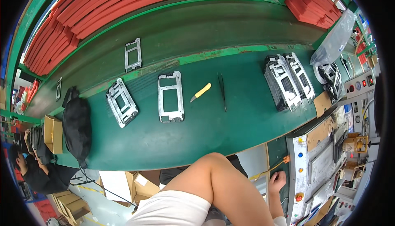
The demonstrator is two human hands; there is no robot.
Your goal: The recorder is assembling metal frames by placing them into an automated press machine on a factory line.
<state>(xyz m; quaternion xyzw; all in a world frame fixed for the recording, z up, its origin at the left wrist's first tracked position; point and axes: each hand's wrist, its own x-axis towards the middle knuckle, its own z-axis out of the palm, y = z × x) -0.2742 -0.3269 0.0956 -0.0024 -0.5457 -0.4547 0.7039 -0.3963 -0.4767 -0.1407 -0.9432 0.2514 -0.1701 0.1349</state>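
Observation:
My left arm, in a white sleeve, is sharply bent with its elbow at the bench's front edge; its hand is out of the picture. Low at the right, my right hand has its fingers curled in, and no object shows in it. A yellow cable with an orange end lies just beyond that hand. On the green bench are a flat metal frame, a second frame, a yellow-handled knife and dark tweezers, all apart from my hands.
Stacked frames stand at the bench's right, by a machine with a button panel. A black bag and cardboard box sit left. Another frame lies beyond the green ledge. Red sheets fill the shelf. A co-worker sits far left.

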